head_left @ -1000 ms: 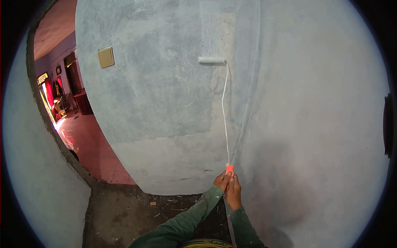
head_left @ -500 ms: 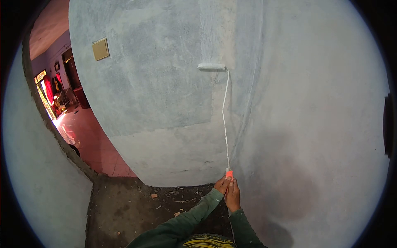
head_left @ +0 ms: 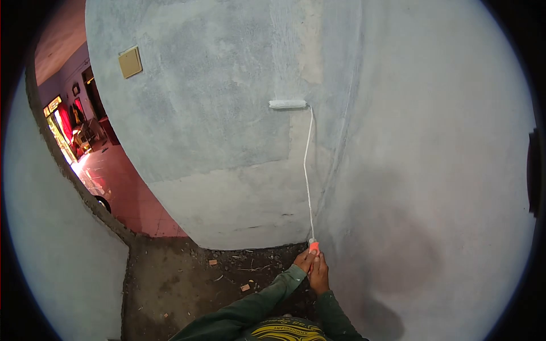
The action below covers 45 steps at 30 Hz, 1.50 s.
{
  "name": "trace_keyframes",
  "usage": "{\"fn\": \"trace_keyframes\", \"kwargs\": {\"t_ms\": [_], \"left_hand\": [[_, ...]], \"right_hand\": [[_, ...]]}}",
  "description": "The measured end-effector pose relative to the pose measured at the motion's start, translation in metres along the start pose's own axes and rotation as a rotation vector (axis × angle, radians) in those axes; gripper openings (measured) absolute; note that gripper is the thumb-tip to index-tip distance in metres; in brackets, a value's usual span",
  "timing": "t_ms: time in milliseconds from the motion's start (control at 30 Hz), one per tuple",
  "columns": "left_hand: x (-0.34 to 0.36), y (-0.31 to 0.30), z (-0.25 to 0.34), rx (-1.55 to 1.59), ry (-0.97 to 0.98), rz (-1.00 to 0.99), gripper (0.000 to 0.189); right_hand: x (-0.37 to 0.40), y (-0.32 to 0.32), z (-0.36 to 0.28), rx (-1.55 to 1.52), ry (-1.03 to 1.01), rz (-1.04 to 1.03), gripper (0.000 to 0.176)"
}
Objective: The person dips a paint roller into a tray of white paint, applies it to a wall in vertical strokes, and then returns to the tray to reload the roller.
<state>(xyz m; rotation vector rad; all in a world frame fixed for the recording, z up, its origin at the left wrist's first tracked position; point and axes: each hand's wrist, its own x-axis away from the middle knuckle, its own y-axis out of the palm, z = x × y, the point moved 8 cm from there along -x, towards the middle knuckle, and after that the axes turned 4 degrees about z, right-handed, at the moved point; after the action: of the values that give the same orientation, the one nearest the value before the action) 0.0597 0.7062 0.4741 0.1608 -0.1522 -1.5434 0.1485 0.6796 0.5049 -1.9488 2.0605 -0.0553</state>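
Observation:
A white paint roller [head_left: 287, 104] lies against the wall [head_left: 216, 113], joined by a long thin white rod [head_left: 307, 176] to an orange handle [head_left: 314, 248]. My left hand [head_left: 305, 260] is wrapped round the handle from the left. Close beside it, my right hand [head_left: 319, 275] is closed on the same handle from the right. Both hands touch each other. Darker, damp-looking grey-blue covers the upper wall around the roller, with paler patches below and to its right.
A beige switch plate [head_left: 131, 62] is on the wall at upper left. An opening at left shows a room with a pink tiled floor [head_left: 128, 193]. Rubble and small chips lie on the dark ground [head_left: 170, 278]. Another wall [head_left: 443, 142] stands at right.
The roller has moved down the wall and slightly left. Both hands have moved a little lower with the handle, and the view has shifted slightly.

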Motion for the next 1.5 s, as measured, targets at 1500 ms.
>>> {"fn": "trace_keyframes", "kwargs": {"t_ms": [1500], "left_hand": [[0.089, 0.002, -0.121, -0.225, -0.34, -0.21, 0.05]], "right_hand": [[0.099, -0.023, 0.088, 0.053, 0.224, -0.038, 0.034]]}}
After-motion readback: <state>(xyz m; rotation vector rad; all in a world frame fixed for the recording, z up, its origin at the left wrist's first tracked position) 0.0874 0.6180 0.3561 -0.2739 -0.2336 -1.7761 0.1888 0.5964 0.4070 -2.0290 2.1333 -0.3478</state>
